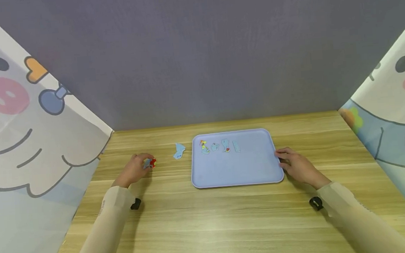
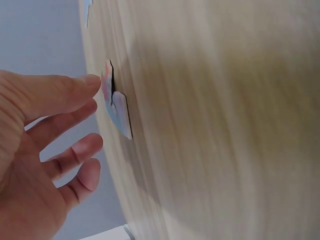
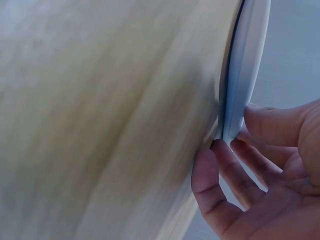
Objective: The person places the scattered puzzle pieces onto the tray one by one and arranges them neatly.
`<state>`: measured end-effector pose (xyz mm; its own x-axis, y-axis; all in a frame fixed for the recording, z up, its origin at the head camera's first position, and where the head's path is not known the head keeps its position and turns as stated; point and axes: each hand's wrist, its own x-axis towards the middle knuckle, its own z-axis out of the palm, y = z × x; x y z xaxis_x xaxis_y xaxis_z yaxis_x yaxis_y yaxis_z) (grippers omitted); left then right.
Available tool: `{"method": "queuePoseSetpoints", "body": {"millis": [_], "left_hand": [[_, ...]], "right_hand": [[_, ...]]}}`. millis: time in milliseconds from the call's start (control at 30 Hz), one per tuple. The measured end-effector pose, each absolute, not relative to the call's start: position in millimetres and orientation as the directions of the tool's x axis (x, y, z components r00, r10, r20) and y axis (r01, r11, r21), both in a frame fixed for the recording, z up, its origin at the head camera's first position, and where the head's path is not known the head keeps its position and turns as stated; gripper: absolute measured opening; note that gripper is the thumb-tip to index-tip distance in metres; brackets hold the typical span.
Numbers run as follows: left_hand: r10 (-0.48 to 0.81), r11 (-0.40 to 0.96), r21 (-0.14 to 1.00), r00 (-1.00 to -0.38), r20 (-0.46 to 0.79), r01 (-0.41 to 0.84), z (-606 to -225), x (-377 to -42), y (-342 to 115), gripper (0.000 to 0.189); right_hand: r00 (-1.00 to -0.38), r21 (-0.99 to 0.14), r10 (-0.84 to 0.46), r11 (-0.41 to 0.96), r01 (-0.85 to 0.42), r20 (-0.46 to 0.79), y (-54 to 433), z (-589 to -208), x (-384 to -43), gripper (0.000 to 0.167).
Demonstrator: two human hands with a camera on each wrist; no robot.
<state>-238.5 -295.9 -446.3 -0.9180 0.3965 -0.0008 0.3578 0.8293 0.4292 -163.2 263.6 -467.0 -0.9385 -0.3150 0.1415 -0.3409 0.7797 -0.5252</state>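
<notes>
At the left of the table, my left hand [image 1: 139,169] has thumb and forefinger at the edge of a red and blue puzzle piece [image 1: 152,162] and pinches it close over the wood. In the left wrist view the thumb tip meets this piece [image 2: 117,110], while the other fingers curl loosely beside it. My right hand [image 1: 296,166] grips the right rim of a light blue tray [image 1: 237,175]. The right wrist view shows its thumb on the tray's rim [image 3: 247,70] and the fingertips low against the outer side.
In the tray's upper left lie several puzzle pieces in a row, among them a yellow one [image 1: 204,147] and a narrow blue one [image 1: 236,146]. Another blue piece [image 1: 179,150] lies on the table left of the tray. A grey wall [image 1: 219,61] rises behind the table.
</notes>
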Motion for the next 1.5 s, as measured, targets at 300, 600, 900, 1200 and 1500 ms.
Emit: {"method": "queuePoseSetpoints", "body": {"millis": [300,600,900,1200,1500], "left_hand": [[0.388,0.842,0.408,-0.922,-0.004,0.353,-455,-239,-304,0.038],[0.454,0.808,0.401,-0.890,0.044,0.432,-459,-245,-309,0.046],[0.479,0.802,0.408,-0.878,0.000,0.437,-458,-249,-313,0.051],[0.533,0.784,0.378,-0.846,-0.005,0.492,-455,-254,-315,0.057],[0.500,0.817,0.339,-0.866,-0.010,0.467,-453,-253,-313,0.058]], "right_hand": [[-0.945,-0.532,-0.308,0.784,-0.320,0.114,265,-468,-163,0.042],[-0.944,-0.532,-0.311,0.785,-0.318,0.107,262,-465,-162,0.041],[-0.948,-0.527,-0.301,0.792,-0.309,0.104,262,-464,-162,0.041],[-0.950,-0.529,-0.297,0.793,-0.302,0.098,260,-465,-163,0.041],[-0.952,-0.534,-0.293,0.793,-0.294,0.088,261,-465,-163,0.041]]}}
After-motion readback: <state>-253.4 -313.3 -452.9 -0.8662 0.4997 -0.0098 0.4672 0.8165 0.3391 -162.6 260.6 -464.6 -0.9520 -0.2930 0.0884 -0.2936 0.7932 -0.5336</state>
